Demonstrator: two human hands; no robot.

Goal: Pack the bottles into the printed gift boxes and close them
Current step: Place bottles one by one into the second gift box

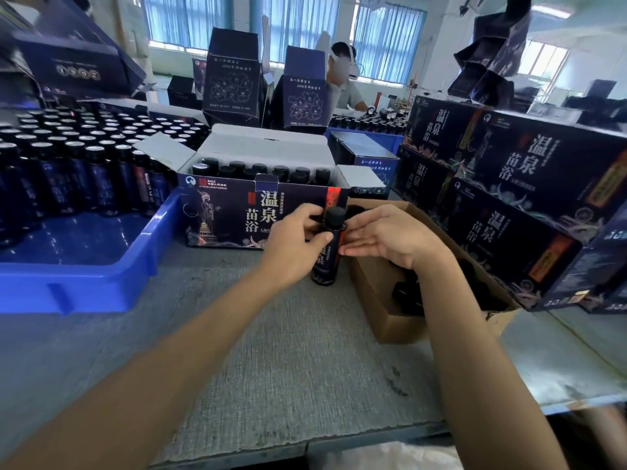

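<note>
A dark bottle (328, 245) is held upright just in front of the open printed gift box (237, 215), its long axis near vertical and its black cap (335, 215) pointing up, tilted slightly toward the box. Its base is seen just above, or on, the grey table (271, 351); contact cannot be told. The bottle is gripped by the left hand (291, 242), whose fingers are curled round the neck while the thumb is pressed against the body. The right hand (390, 239) is laid against the bottle's other side, its fingers held straight and close together, the tips touching the label. Inside the gift box, rows of capped bottles (261, 173) are stood upright, and its flaps are folded back. To the left of the box, a blue tray (84, 276) of upright bottles is placed. To its right, a brown carton (390, 317) lies open, and closed printed boxes (526, 198) are stacked beyond it.
</note>
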